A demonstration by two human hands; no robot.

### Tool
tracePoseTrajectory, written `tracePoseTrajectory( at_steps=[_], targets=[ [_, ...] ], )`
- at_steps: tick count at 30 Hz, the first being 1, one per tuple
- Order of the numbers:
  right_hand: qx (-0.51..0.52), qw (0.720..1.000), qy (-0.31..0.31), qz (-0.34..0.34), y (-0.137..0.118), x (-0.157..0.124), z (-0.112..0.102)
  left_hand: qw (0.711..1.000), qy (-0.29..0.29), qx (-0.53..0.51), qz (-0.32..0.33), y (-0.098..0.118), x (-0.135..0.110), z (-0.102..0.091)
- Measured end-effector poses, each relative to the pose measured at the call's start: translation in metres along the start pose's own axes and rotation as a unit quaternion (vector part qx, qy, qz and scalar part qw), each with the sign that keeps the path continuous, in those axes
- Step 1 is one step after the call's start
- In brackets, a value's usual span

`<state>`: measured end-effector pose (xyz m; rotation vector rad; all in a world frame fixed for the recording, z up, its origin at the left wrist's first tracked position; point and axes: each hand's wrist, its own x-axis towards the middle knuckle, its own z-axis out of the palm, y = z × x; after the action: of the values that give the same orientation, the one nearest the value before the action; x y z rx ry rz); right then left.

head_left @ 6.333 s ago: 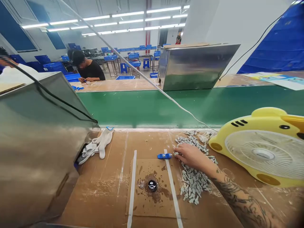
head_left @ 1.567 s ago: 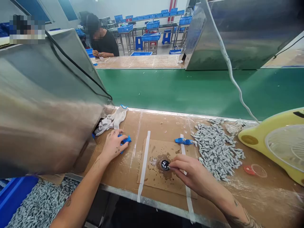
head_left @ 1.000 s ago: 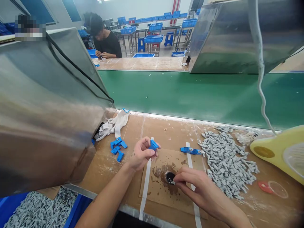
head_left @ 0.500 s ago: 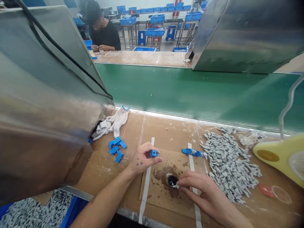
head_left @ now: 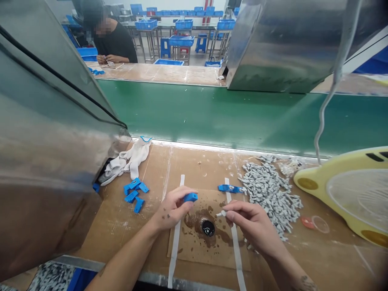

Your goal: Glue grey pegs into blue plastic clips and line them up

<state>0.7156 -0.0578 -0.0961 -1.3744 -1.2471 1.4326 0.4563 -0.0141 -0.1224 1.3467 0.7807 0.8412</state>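
My left hand (head_left: pixel 173 208) pinches a small blue plastic block (head_left: pixel 190 197) between thumb and fingers, above the stained cardboard. In my right hand (head_left: pixel 250 220) is a small light-grey plastic part (head_left: pixel 223 213), gripped at its end, with its thin tip pointing left toward the block. Between and below the hands sits a small round cup (head_left: pixel 208 228) holding dark liquid, with wet spots around it. Beyond my right hand lies a blue plastic piece (head_left: pixel 229 188) with small grey bits at its right end.
A heap of grey parts (head_left: pixel 269 190) lies right, near a yellow device (head_left: pixel 348 190) and a clear-and-red lid (head_left: pixel 319 224). Several blue blocks (head_left: pixel 131 197) and white gloves (head_left: pixel 133 157) lie left, beside a metal housing (head_left: pixel 60 161). A green conveyor belt (head_left: pixel 182 109) runs behind; a co-worker (head_left: pixel 115 42) sits beyond.
My right hand has lifted the grey part out of the cup and brought it up near the blue block. The block has turned in my left hand. The view has shifted right.
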Motion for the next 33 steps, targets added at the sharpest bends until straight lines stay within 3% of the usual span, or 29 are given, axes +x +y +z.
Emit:
tracePoseTrajectory(
  at_steps=[5, 8, 22, 29, 33],
  targets=[
    [-0.011, 0.999, 0.013, -0.029, -0.006, 0.004, 0.008, 0.98, -0.009, 0.142, 0.136, -0.002, -0.001, 0.003],
    [-0.044, 0.997, 0.024, -0.054, -0.013, 0.005, 0.015, 0.964, -0.024, 0.193, 0.181, -0.002, -0.001, 0.003],
    [-0.121, 0.983, 0.008, -0.135, -0.025, 0.007, 0.033, 0.957, -0.025, 0.221, 0.187, -0.002, -0.001, 0.005],
    [-0.21, 0.961, -0.045, -0.172, -0.029, 0.004, 0.042, 0.954, -0.03, 0.228, 0.191, -0.001, -0.004, 0.007],
    [-0.204, 0.954, -0.074, -0.205, -0.038, 0.004, 0.048, 0.953, -0.025, 0.216, 0.21, 0.004, -0.008, 0.009]
  ],
)
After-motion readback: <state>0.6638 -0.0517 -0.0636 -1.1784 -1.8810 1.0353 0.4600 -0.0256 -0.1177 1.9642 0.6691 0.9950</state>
